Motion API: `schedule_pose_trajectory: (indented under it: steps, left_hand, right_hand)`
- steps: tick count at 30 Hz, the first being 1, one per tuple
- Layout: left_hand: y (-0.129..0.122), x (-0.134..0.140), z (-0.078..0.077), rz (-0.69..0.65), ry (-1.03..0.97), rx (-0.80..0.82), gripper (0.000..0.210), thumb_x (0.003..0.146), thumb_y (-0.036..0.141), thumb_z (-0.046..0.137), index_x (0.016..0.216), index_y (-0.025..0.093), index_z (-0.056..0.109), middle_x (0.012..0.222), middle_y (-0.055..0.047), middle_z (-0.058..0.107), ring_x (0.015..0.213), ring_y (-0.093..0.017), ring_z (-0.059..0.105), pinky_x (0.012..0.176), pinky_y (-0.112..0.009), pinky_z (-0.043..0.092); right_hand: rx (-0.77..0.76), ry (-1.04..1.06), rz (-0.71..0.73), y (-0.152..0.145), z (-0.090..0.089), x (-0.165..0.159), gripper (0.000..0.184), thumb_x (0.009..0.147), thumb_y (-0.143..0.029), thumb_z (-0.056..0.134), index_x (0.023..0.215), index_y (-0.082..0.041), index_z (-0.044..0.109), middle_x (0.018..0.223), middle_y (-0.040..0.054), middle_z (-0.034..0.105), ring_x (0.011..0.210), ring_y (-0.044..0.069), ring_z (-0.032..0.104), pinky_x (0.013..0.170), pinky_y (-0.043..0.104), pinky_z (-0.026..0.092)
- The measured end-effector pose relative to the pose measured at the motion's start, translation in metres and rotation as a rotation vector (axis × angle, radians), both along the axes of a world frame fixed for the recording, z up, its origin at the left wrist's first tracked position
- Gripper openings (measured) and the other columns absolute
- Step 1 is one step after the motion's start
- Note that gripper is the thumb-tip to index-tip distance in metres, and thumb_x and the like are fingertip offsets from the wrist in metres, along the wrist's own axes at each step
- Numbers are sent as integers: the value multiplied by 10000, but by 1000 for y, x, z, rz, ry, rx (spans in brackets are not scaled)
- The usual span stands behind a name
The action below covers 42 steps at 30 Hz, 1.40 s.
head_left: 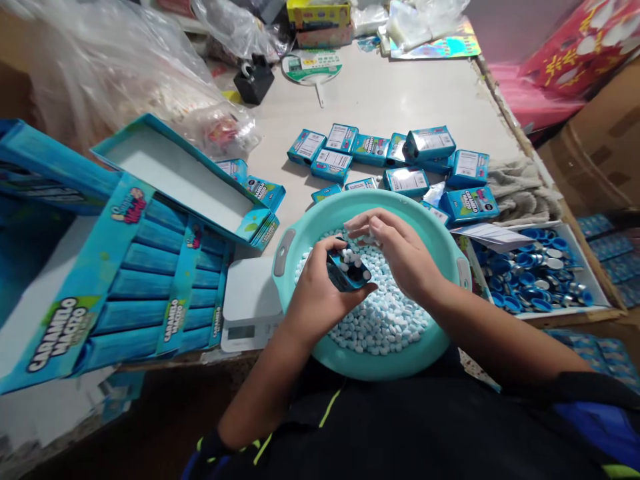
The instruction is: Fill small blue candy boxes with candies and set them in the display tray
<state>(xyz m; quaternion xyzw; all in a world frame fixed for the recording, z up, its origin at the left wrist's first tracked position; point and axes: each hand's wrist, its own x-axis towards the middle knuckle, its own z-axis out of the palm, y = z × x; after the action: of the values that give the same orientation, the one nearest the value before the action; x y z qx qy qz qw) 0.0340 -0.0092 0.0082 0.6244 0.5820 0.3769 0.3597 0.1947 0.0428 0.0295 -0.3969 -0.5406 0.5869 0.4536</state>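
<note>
My left hand (317,293) is wrapped round a small blue candy box (340,275), tilted with its open top showing white candies inside. My right hand (407,257) is cupped beside the box's opening, its fingers curled round a few white candies. Both hands are over a turquoise basin (370,367). Loose white and pale blue candies (385,327) cover the basin's bottom, partly hidden by the hands.
Left of the basin are a white scale (253,290) and a blue display carton (105,267). Several small printed boxes (370,149) lie behind it. On the right, a white tray (595,293) holds blue-rimmed caps (530,277). A fan (313,67) lies farther back.
</note>
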Motion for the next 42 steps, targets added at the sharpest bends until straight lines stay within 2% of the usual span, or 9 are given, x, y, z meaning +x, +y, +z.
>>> schedule_pose_trajectory:
  steps: [3, 6, 10, 15, 20, 27, 34, 38, 42]
  left_hand:
    - [0, 0, -1, -10, 1, 12, 700, 677, 404, 914, 1238, 258, 523, 1296, -107, 624, 1245, -321, 603, 1063, -520, 503]
    - [-1, 1, -2, 1, -4, 43, 674, 691, 396, 905, 1233, 258, 528, 1279, -94, 628, 1225, -306, 615, 1055, -502, 510]
    - [-2, 2, -2, 17, -10, 60, 625, 708, 377, 890, 1205, 260, 529, 1261, -83, 632, 1204, -293, 629, 1039, -485, 519]
    - [-1, 2, -1, 31, -19, 26, 599, 706, 342, 872, 1174, 255, 509, 1234, -81, 640, 1162, -286, 645, 995, -473, 535]
    - [-2, 2, 0, 47, -23, -17, 568, 693, 353, 869, 1110, 250, 499, 1186, -79, 649, 1111, -290, 652, 930, -466, 538]
    - [-1, 0, 0, 57, 15, 21, 507, 716, 420, 866, 1031, 251, 506, 1066, -44, 621, 1049, -262, 641, 908, -438, 520]
    - [0, -2, -3, 33, -14, 5, 509, 751, 456, 852, 1060, 256, 500, 1128, -63, 598, 1129, -278, 624, 983, -472, 506]
    - [-1, -2, -3, 44, -13, 4, 499, 759, 454, 847, 1044, 260, 486, 1121, -60, 578, 1184, -289, 596, 1030, -496, 478]
    - [-2, -2, -4, 57, -13, -17, 507, 764, 458, 838, 1016, 266, 442, 1089, -37, 553, 1119, -266, 606, 988, -474, 482]
  right_hand:
    - [46, -164, 30, -1, -2, 1, 213, 992, -424, 548, 1089, -281, 671, 1217, 58, 663, 1191, 257, 594, 1055, 443, 447]
    - [126, -360, 103, -1, -6, 2, 273, 1010, -421, 528, 1214, -288, 653, 1341, 98, 604, 1283, 288, 547, 1096, 486, 415]
    - [207, -520, 166, -2, -4, 3, 272, 1032, -421, 506, 1197, -279, 669, 1292, 105, 654, 1245, 319, 574, 1082, 543, 388]
    - [335, -517, 174, -1, 2, 5, 219, 1010, -417, 568, 1086, -254, 693, 1144, 97, 662, 1093, 280, 618, 945, 456, 470]
    - [397, -477, 189, -1, 3, 5, 184, 998, -365, 592, 993, -232, 719, 1019, 86, 645, 960, 242, 629, 847, 402, 489]
    - [386, -433, 160, -2, 5, 5, 465, 1066, -499, 433, 823, -222, 716, 902, 75, 631, 858, 227, 602, 778, 387, 459]
    - [307, -416, 153, -1, 5, 6, 556, 1046, -576, 440, 684, -216, 662, 796, 56, 591, 772, 217, 563, 709, 374, 401]
    - [291, -390, 160, 0, 4, 7, 526, 1057, -535, 419, 734, -212, 679, 788, 52, 597, 754, 213, 568, 693, 368, 388]
    - [315, -400, 201, 1, 6, 9, 447, 1054, -455, 420, 801, -214, 698, 790, 45, 604, 751, 207, 565, 697, 365, 393]
